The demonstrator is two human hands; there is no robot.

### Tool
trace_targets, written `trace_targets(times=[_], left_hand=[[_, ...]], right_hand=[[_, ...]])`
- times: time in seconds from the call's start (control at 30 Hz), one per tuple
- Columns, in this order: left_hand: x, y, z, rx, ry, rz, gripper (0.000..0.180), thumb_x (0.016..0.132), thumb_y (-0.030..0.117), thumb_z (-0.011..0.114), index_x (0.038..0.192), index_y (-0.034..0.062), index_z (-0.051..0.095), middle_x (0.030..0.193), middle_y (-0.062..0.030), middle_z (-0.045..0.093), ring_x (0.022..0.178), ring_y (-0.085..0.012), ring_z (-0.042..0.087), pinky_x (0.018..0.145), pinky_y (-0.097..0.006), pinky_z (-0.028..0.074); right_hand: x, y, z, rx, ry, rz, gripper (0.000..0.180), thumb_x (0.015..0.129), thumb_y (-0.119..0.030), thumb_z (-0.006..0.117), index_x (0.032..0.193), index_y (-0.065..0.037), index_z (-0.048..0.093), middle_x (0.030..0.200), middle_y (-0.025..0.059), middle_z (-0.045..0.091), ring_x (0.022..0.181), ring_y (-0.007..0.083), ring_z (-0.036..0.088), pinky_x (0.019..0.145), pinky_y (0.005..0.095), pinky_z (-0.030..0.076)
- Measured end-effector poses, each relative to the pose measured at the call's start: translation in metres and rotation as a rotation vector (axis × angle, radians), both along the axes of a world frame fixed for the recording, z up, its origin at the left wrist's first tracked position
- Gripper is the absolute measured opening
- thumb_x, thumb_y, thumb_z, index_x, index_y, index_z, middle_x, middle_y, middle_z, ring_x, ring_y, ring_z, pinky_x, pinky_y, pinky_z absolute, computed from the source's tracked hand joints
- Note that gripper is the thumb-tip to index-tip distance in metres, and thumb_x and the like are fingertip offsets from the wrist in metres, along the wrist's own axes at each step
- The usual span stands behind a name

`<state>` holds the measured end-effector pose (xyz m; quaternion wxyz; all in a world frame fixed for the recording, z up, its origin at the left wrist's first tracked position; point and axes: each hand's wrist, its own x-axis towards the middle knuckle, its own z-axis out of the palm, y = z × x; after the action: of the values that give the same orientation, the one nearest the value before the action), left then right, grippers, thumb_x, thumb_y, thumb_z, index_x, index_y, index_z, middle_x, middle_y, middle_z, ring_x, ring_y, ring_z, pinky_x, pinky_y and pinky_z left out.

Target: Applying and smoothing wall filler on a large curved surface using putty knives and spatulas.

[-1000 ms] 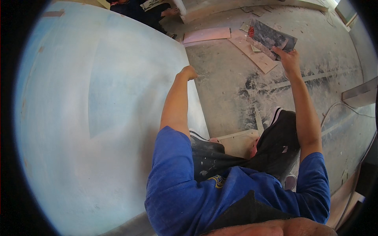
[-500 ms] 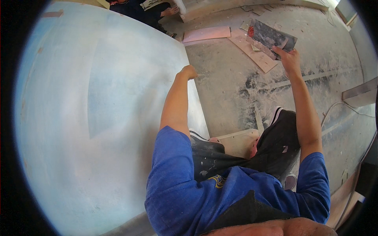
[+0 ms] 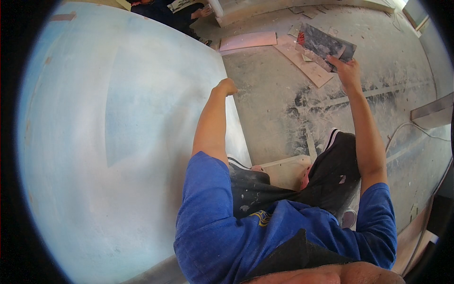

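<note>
left hand [image 3: 227, 86] is curled into a fist against the edge of the pale blue wall [image 3: 118, 142], what it grips is hidden; right hand [image 3: 347, 71] has its fingers clamped on a plaster-smeared hawk board [image 3: 326, 46] raised over the dusty floor [image 3: 283, 104], well apart from the wall

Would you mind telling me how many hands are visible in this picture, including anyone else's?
3: the left hand at the pale wall's edge, the right hand holding a grey plastering board, and another person's hand at top. Others may be hidden.
</note>
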<state>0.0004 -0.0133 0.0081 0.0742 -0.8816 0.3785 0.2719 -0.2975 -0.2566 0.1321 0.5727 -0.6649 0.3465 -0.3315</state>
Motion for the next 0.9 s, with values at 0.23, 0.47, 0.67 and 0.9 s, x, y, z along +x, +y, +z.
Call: trace_targets(times=[0.23, 0.47, 0.67, 0.9], left_hand=[[0.006, 0.005, -0.007, -0.01, 0.004, 0.013, 0.033, 0.073, 0.03, 0.058, 0.077, -0.0022, 0.063, 0.077, -0.0173, 0.062, 0.072, -0.0272, 0.06, 0.068, -0.033, 0.046], [0.005, 0.002, -0.009, 0.014, 0.0, 0.004, 0.035, 0.074, 0.033, 0.058, 0.077, -0.002, 0.063, 0.077, -0.0173, 0.062, 0.073, -0.0267, 0.06, 0.068, -0.033, 0.046], [0.009, 0.004, -0.013, -0.009, -0.009, -0.001, 0.032, 0.072, 0.028, 0.055, 0.076, -0.0021, 0.063, 0.077, -0.0174, 0.062, 0.072, -0.0269, 0.06, 0.068, -0.033, 0.047], [0.005, 0.0, -0.009, 0.016, 0.016, 0.002, 0.032, 0.072, 0.029, 0.056, 0.076, -0.0023, 0.063, 0.077, -0.0174, 0.062, 0.072, -0.0274, 0.06, 0.068, -0.032, 0.047]], right_hand=[[0.002, -0.005, -0.005, 0.001, 0.006, 0.024, 0.022, 0.069, -0.008, 0.065, 0.088, 0.001, 0.06, 0.084, 0.0056, 0.062, 0.073, 0.0118, 0.056, 0.068, 0.0242, 0.042], [0.001, -0.003, -0.003, -0.003, -0.001, 0.026, 0.021, 0.069, -0.008, 0.065, 0.088, 0.001, 0.06, 0.084, 0.0052, 0.062, 0.073, 0.0114, 0.056, 0.068, 0.024, 0.042], [0.002, -0.003, -0.003, -0.01, -0.021, 0.029, 0.021, 0.069, -0.008, 0.065, 0.088, 0.001, 0.06, 0.083, 0.0052, 0.062, 0.073, 0.0111, 0.056, 0.068, 0.0237, 0.042], [0.001, -0.002, 0.001, 0.013, 0.007, 0.018, 0.022, 0.068, -0.009, 0.066, 0.086, 0.001, 0.06, 0.082, 0.005, 0.062, 0.072, 0.0108, 0.055, 0.067, 0.0238, 0.042]])
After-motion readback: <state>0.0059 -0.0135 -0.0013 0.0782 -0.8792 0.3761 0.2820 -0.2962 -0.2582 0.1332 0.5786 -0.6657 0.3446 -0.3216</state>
